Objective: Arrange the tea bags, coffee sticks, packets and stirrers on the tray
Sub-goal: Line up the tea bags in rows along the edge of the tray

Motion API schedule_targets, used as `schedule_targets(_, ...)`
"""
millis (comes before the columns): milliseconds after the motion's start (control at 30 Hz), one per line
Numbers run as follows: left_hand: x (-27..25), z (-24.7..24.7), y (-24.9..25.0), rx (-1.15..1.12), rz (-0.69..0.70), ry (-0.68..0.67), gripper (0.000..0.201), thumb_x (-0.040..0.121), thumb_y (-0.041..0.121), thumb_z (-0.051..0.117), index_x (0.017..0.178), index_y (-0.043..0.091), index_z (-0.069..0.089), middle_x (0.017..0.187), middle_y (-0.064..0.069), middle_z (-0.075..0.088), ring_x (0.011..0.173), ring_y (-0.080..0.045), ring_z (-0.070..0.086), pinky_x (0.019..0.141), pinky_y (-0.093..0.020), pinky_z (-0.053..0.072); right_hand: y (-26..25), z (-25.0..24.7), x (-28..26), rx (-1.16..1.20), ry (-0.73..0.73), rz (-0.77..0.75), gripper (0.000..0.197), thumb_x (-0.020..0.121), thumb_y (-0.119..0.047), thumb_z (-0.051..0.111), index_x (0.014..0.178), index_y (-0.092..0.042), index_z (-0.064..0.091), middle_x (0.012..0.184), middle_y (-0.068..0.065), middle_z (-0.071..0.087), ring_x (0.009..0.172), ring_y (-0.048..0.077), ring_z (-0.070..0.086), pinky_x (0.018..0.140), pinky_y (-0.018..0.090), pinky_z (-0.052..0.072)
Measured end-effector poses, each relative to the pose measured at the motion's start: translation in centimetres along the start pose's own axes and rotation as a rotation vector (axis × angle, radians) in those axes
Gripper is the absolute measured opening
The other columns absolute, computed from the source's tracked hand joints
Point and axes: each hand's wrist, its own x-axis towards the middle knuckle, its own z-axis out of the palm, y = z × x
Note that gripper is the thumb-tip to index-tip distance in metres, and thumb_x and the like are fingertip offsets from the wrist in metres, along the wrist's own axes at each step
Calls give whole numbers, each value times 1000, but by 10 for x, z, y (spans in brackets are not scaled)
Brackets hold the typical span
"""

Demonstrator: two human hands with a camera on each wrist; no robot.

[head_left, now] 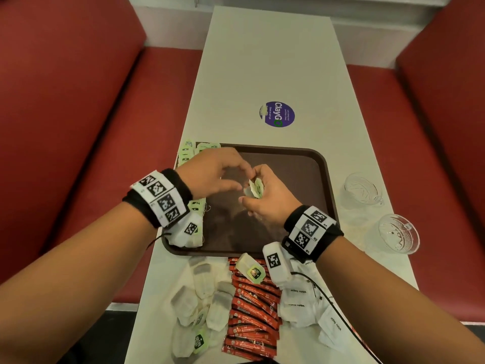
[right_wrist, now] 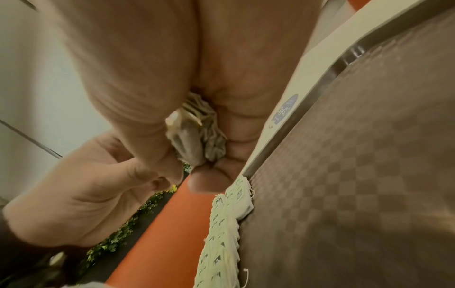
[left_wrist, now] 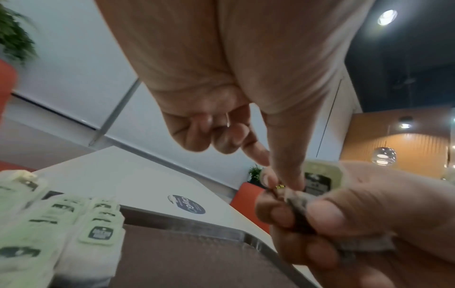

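Above the brown tray (head_left: 294, 185), my right hand (head_left: 253, 186) grips a small bundle of tea bags (head_left: 256, 189) with green tags. The left hand (head_left: 242, 178) meets it from the left, its thumb and forefinger pinching the top of one bag in the bundle (left_wrist: 317, 181). The right wrist view shows the bundle (right_wrist: 197, 136) squeezed between the thumb and fingers. A row of tea bags (head_left: 195, 207) lies along the tray's left edge, also seen in the left wrist view (left_wrist: 98, 233) and the right wrist view (right_wrist: 221, 243).
On the table in front of the tray lie loose tea bags (head_left: 204, 306), several red coffee sticks (head_left: 252, 311) and white sugar packets (head_left: 307, 303). Two glass cups (head_left: 363, 189) (head_left: 399, 233) stand right of the tray. Red benches flank the narrow table.
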Motion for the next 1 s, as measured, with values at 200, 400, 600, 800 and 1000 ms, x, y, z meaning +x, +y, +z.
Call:
schedule_targets(200,-22,10,2,0,-22,98,9,87,25,73,96,27,73,94,13,62,81,-2,56,73,-25,45,-5,11,1,-38,-54,-38,32,87,-17,75,105,-16,48,89,10,63,58,25,62,55,40,57)
schedule_targets(400,-38,1,12,7,-145,232,3,92,28,69,90,29,70,56,11,46,55,-8,42,53,-22,33,-5,15,1,-57,76,-103,14,92,-29,68,90,-17,62,66,-2,55,58,13,49,60,32,42)
schedule_targets(600,-44,1,15,49,-164,293,3,92,26,68,92,25,71,64,31,53,56,-1,45,54,-21,29,-6,17,2,-68,89,-108,16,92,-28,69,85,-14,64,66,-1,56,58,12,48,60,33,42)
schedule_targets(800,-31,1,1,44,-259,354,3,93,25,67,92,23,69,62,31,54,55,-1,47,54,-17,32,-2,13,7,-147,105,-57,5,94,-26,63,96,-29,59,75,-3,62,60,14,55,61,35,48)
schedule_targets(1000,-4,5,-54,187,-499,91,10,95,31,63,102,27,68,97,9,66,83,-10,58,77,-27,42,-1,8,1,-87,92,17,28,85,-9,56,105,-25,44,92,3,57,66,20,56,64,47,54)
